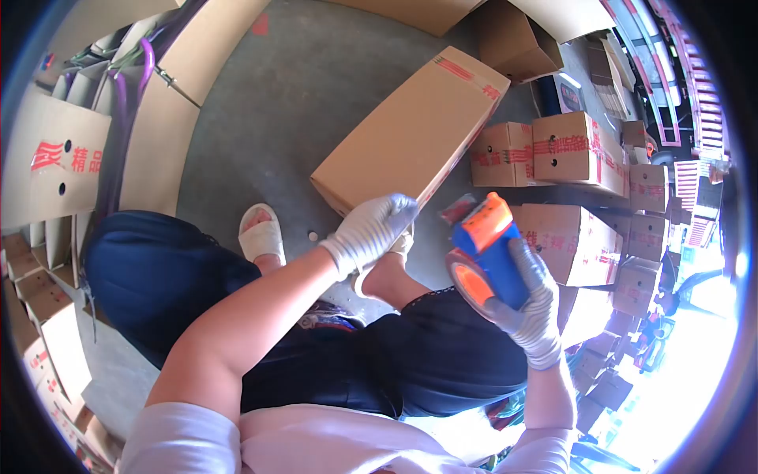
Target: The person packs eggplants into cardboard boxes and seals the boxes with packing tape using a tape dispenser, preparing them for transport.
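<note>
A long closed cardboard box (410, 130) lies on the floor in front of me, red print near its far end. My left hand (369, 233), in a pale striped glove, is at the near corner of this box, its fingers bent together; whatever they may pinch is hidden. In my gloved right hand (525, 296) is a blue and orange tape dispenser (493, 253), raised to the right of the box, with a roll of tape on its near side.
Stacked printed cartons (572, 150) stand on the right. An open carton (517, 39) is beyond the long box. Cardboard sheets and boxes (59, 154) line the left side. My sandalled feet (262, 233) rest on the grey floor (260, 118).
</note>
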`<state>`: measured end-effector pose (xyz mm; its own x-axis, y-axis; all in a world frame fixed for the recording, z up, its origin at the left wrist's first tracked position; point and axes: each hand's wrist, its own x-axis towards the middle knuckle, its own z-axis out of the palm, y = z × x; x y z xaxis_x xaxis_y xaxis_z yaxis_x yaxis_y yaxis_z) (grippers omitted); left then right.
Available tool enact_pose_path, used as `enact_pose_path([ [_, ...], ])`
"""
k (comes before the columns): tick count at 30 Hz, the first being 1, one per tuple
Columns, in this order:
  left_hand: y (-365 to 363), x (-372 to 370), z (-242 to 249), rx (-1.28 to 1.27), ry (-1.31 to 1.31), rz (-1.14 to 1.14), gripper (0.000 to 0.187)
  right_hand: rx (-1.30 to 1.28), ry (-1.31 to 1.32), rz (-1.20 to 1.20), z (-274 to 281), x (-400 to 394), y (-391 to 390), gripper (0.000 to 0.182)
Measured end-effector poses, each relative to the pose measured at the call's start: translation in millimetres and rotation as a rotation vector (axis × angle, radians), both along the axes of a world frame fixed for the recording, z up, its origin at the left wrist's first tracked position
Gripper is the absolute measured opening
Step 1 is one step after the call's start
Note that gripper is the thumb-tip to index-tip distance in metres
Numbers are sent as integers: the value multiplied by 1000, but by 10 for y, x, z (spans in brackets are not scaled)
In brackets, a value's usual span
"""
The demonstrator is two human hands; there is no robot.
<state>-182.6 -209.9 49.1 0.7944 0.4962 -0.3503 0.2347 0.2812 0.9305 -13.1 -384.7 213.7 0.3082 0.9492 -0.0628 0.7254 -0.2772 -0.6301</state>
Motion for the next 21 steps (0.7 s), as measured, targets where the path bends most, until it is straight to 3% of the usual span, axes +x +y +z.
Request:
enact_pose_path([
  [1, 69, -45, 140, -717, -162, 109, 45, 12, -69, 64, -4, -83, 58, 79],
  [3, 115, -111, 459, -641, -148, 78, 50, 20, -173, 158, -93, -194, 147, 79],
  [5, 93, -136, 614, -521, -216, 120, 41, 58, -186, 203, -234, -242, 241, 80],
  [6, 149, -171, 587, -638, -267, 116, 37, 65, -170, 219, -283, -256, 293, 82],
  [12, 453, -315, 427, -445, -114, 244, 33, -28, -201, 280, -426, -366, 724, 74],
  [13, 489, -288, 350, -415, -116, 311, 33, -35, -196, 280, -437, -352, 768, 74],
  [14, 548, -243, 177, -169, 17, 350, 35, -85, -231, 274, -442, -340, 808, 71],
  [15, 725, -236, -111, -98, -13, 318, 37, -137, -266, 271, -439, -325, 855, 69],
  [16, 936, -273, -66, 227, 229, 318, 39, -147, -262, 279, -386, -304, 892, 69],
  [19, 1548, -384, -517, 261, 458, 454, 43, -308, -427, 246, -273, -108, 828, 65],
  [20, 1708, -419, -595, 174, 555, 432, 43, -384, -409, 232, -296, -20, 771, 66],
  [21, 1858, -451, -1025, 328, 628, 322, 42, -462, -391, 212, -335, 67, 714, 67],
])
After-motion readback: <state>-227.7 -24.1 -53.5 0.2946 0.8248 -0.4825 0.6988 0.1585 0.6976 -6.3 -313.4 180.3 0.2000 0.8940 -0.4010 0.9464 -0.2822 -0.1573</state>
